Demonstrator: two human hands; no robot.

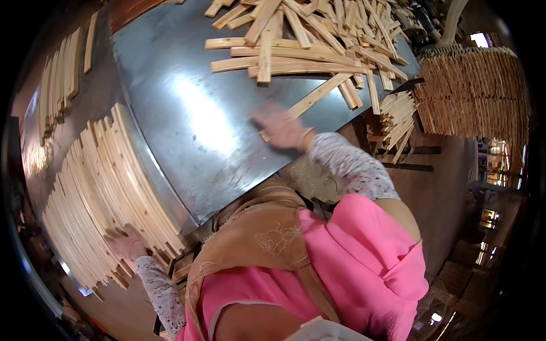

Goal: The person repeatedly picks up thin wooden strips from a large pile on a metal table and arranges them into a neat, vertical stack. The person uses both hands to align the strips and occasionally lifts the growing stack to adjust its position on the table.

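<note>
On the metal table, my right hand in a pale glove closes over a wooden strip, slightly smeared by motion. The strip slants from the loose pile to the hand, and its near end shows past the fingers. Down at the left, my left hand, also gloved, rests with bent fingers around the near part of a wooden strip in a row of strips. The fingers partly hide what they grip. These strips lie side by side with uneven ends.
A heap of loose wooden strips covers the far part of the metal table. More strips lie at the far left. Small stacked strips and a tall wood stack stand at right. The table's near edge borders my apron.
</note>
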